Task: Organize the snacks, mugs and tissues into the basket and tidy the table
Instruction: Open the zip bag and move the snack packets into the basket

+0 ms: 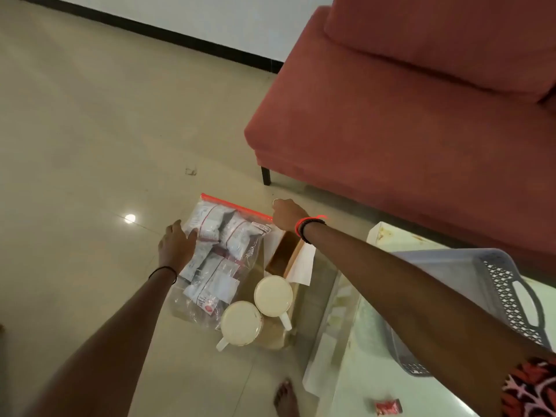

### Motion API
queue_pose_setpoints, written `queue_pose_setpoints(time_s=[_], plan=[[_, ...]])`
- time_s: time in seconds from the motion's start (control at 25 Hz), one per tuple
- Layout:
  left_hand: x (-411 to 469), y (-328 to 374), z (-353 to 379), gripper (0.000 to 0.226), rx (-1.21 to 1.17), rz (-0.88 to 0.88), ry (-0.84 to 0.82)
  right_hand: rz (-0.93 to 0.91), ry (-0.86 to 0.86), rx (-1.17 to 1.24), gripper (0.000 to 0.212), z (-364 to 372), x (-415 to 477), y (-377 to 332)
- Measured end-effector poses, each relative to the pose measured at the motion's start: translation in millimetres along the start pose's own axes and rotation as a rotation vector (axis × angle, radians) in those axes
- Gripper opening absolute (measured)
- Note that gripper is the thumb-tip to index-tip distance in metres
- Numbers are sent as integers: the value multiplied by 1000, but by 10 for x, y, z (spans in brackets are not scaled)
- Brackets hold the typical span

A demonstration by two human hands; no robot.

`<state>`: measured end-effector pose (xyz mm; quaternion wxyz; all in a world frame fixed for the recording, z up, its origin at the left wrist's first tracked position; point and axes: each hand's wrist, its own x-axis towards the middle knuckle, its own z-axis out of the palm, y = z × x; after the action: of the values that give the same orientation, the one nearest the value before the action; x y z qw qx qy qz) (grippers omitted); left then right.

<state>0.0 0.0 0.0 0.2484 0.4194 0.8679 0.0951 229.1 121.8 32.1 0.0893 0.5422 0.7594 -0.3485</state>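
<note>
A clear zip bag (216,260) with a red seal strip holds several white snack packets and lies flat on a see-through glass surface. My left hand (177,245) grips the bag's left edge. My right hand (287,215) is closed on the right end of the red strip. Two white mugs (273,296) (240,323) stand side by side just near of the bag, their handles pointing towards me. A brown tissue box (282,257) with a white tissue sticking out sits under my right wrist. The grey lattice basket (505,296) stands on the table to the right, partly hidden by my right arm.
A small red packet (388,406) lies on the pale table top (355,341) near the bottom edge. A red sofa (406,115) fills the upper right, close behind the table. Beige tiled floor lies to the left, and a bare foot (285,398) is below the mugs.
</note>
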Motion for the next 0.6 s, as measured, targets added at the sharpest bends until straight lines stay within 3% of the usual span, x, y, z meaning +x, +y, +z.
queue_pose_setpoints(time_s=[0.16, 0.4, 0.6], plan=[[193, -90, 166, 50, 0, -124, -117, 26, -90, -63, 35, 125, 243, -5], [411, -225, 193, 38, -220, -187, 49, -7, -42, -77, 33, 266, 417, -45], [200, -241, -12, 20, -338, -201, 118, -1, -17, 25, 13, 222, 268, -205]])
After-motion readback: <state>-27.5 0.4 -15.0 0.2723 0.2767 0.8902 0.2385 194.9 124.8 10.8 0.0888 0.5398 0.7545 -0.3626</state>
